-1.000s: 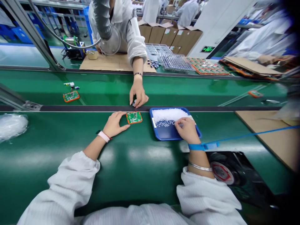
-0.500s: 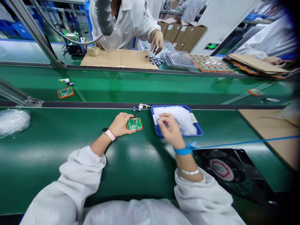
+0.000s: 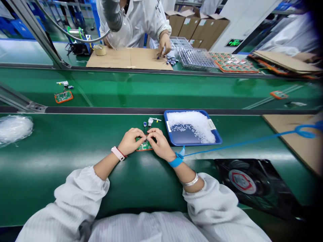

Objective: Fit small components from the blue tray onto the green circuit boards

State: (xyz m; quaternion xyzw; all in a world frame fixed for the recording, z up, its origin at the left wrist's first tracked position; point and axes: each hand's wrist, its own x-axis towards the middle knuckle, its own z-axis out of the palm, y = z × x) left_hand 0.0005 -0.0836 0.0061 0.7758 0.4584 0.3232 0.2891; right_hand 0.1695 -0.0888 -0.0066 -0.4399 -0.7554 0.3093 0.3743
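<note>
A green circuit board [image 3: 145, 147] with an orange edge lies on the green work surface, partly covered by my fingers. Wires run from it to a small white connector piece [image 3: 150, 122] and a small blue part [image 3: 145, 124] just behind. My left hand [image 3: 131, 141] is closed at the board's left and upper side, thumb and fingertips on it. Over its upper right, my right hand [image 3: 160, 144] pinches thumb and fingers together; whatever is between them is too small to make out. Both hands' fingertips nearly meet. To the right, a blue tray [image 3: 174, 140] holds small white beads [image 3: 196, 122].
A black fan-like unit [image 3: 252, 185] lies at right, below a blue wrist-strap cord [image 3: 234, 144]. A clear plastic bag [image 3: 15, 130] lies at far left. Across the green belt [image 3: 151, 90], carrying another board [image 3: 64, 97], a co-worker's hand [image 3: 164, 43] handles small parts.
My right hand has moved left from over the bead tray to the circuit board. My left fingers have shifted inward over the board's top. The co-worker's hand has lowered to the small parts.
</note>
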